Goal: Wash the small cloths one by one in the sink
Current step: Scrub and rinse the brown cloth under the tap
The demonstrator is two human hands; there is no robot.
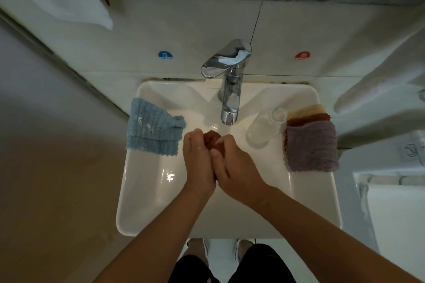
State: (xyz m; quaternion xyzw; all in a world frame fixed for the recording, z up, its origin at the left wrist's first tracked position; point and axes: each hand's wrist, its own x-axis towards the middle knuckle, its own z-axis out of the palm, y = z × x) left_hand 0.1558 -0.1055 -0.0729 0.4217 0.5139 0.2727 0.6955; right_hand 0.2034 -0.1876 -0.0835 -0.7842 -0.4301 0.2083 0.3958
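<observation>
A bunched-up reddish-brown cloth (pixel 211 139) is squeezed between both hands over the white sink (pixel 147 202), just below the faucet spout. My left hand (pixel 199 163) grips its left side and my right hand (pixel 232 167) wraps its right side, so most of the cloth is hidden. A blue cloth (pixel 151 127) lies draped over the sink's left rim. On the right rim sits a stack of folded cloths: purple (pixel 311 146) on top, with brown (pixel 308 119) and beige (pixel 305 109) edges showing behind it.
A chrome faucet (pixel 230 85) stands at the back centre of the sink. A clear glass (pixel 266 127) lies tilted on the right rim beside the cloth stack. Cold and hot stickers mark the wall. White towels hang at upper left and right.
</observation>
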